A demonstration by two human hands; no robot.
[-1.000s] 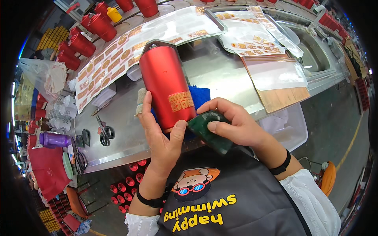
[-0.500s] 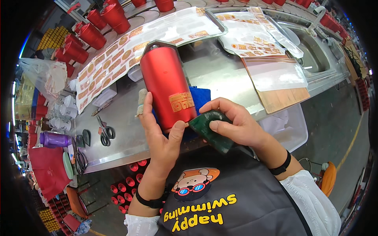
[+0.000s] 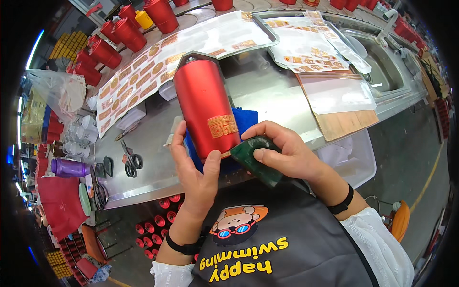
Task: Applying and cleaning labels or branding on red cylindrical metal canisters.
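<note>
Head cam: red cylinder (image 3: 203, 105) lies tilted on the worktop (image 3: 275, 91), centre, far end in a dark angular holder (image 3: 187, 60), near end twd the person, btwn the two hands; gold patterned sticker (image 3: 223, 126) sits nr its lower end, on the R side. Blue cloth (image 3: 248, 117) shows under & on both sides of the cyl. L hand (image 3: 196, 160) is at the lower L of the cyl., thumb & fingers spread round its base; can't tell if it grips or just steadies. R hand (image 3: 282, 150) has a dk green flexible pad (image 3: 258, 160) pinched w/ thumb on top, pad's tip right by the cyl.'s lower R edge; can't tell if it touches. L of the cyl.: blk-handled scissors (image 3: 134, 162), then a purple container (image 3: 71, 167) farther L. Beyond the cyl.: long sticker sheet (image 3: 210, 31) w/ gold pcs., running L to R; more sheets (image 3: 311, 40) to its R, then a sink (image 3: 382, 71). Wooden bd. (image 3: 346, 125) is nr the R edge of the worktop, w/ a white tub (image 3: 354, 165) below. Other red cyls. (image 3: 160, 15) stand along the back. Dk apron (image 3: 306, 244) w/ a cartoon print fills the bottom.
</note>
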